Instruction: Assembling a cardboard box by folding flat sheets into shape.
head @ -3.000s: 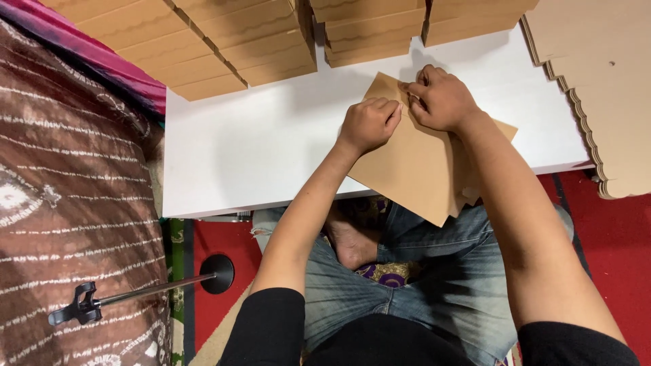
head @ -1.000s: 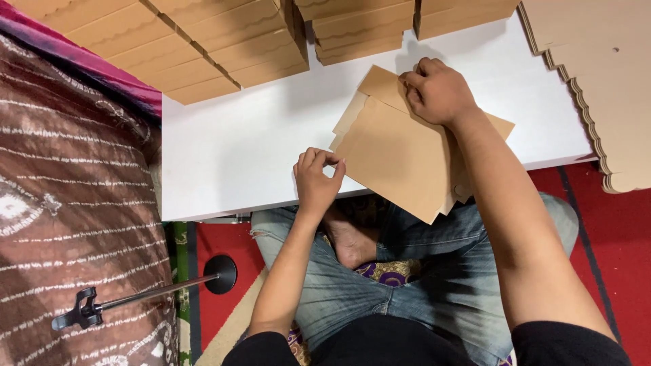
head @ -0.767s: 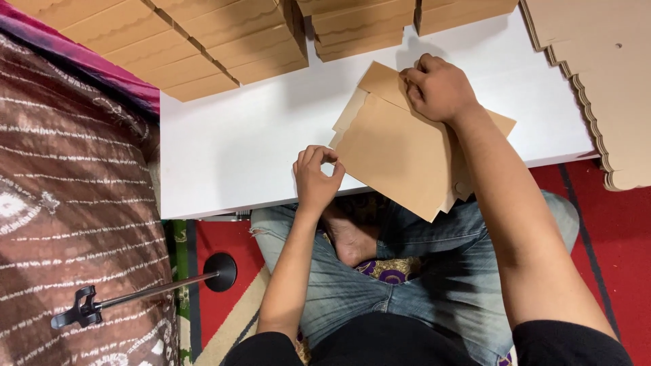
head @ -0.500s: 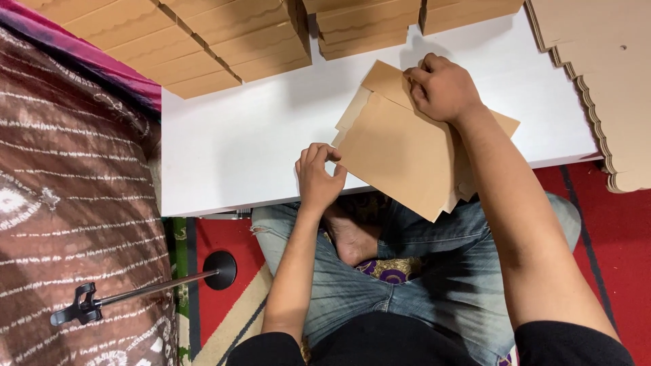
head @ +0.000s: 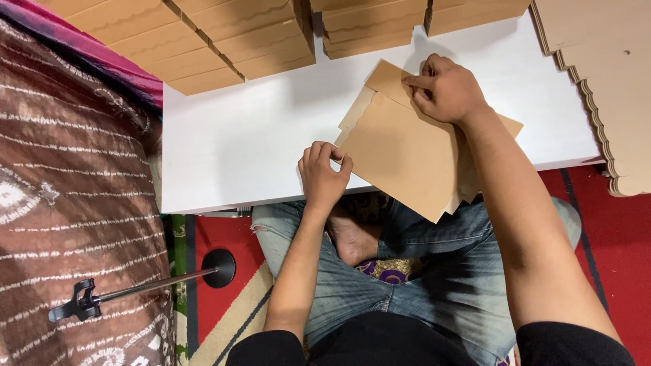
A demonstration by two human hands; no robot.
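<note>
Pretty even indoor light here, you get a bright white table (head: 237, 135) with no harsh glare. Soft shadows fall to the left of the far box stacks (head: 237, 34) and under your right hand (head: 444, 88) on the cardboard sheet (head: 407, 156). Your lap below the table sits dimmer. Focus is sharp throughout, with only mild wide-angle stretch at the edges.

Left hand (head: 324, 175) sits low and close to the body, fingers curled in with the thumb tip pinched against the fingertips, forearm running straight up from the lap. Right hand (head: 444, 88) is stretched out a lot further, arm nearly straight, knuckles up and fingers bent down, index finger poking out to the left. Both arms are bare up to short black sleeves, and the two hands are well apart.
</note>
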